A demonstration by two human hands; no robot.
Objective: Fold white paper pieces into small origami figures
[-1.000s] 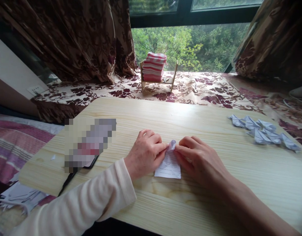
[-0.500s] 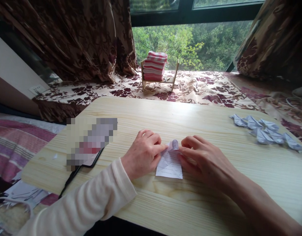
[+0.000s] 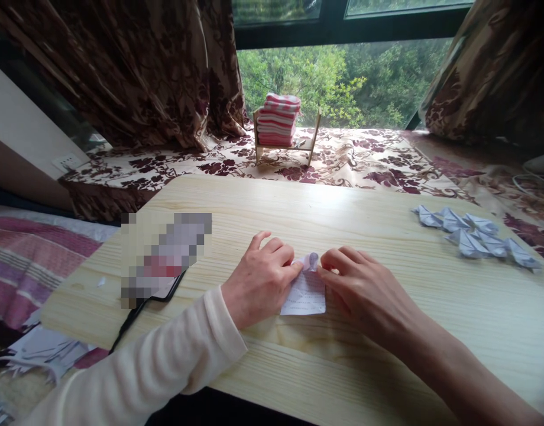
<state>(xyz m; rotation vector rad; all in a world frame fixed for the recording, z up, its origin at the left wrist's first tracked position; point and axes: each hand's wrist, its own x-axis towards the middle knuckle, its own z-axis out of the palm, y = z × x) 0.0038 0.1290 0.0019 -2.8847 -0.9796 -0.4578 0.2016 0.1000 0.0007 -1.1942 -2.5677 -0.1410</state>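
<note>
White printed paper lies on the pale wooden surface, between the left hand and the right hand. Its long axis runs away from the person, from a straight near edge to a far end, where a small curl rises. The relation which seems to matter most is at this curl: it sits toward the right corner of the paper's far end, so the right hand is the nearer one. The right fingers are bent just beside the curl, at the paper's right edge; I cannot tell whether they pinch it or only touch. At the left edge of the paper, the left fingers are drawn together with their tips on it, and the curl lies to their right; whether they grip or only press, the view does not show. Well to the right of the paper and farther from the person is a group of folded paper pieces; well to its left is a partly blurred phone-like device.
</note>
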